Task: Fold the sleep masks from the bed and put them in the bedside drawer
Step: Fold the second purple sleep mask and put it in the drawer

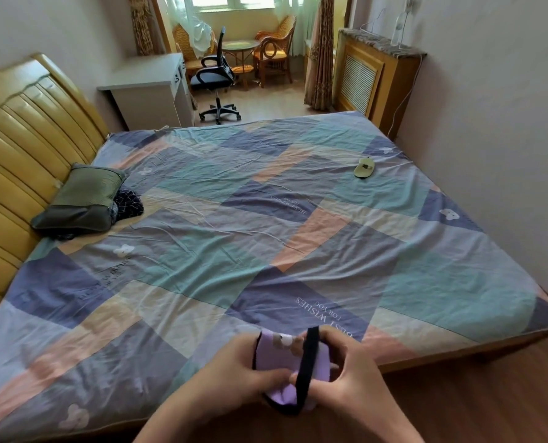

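Observation:
A purple sleep mask with a cartoon print and a black strap is held over the near edge of the bed. My left hand grips its left side, and my right hand grips its right side, with the strap looped between my fingers. The mask looks folded over on itself. A second, pale yellow-green sleep mask lies flat on the far right part of the bed, well out of reach of both hands. No bedside drawer is in view.
The bed has a patchwork sheet, a dark green pillow and dark cloth by the yellow headboard. A white desk and office chair stand beyond. Wooden floor runs along the bed's near right side.

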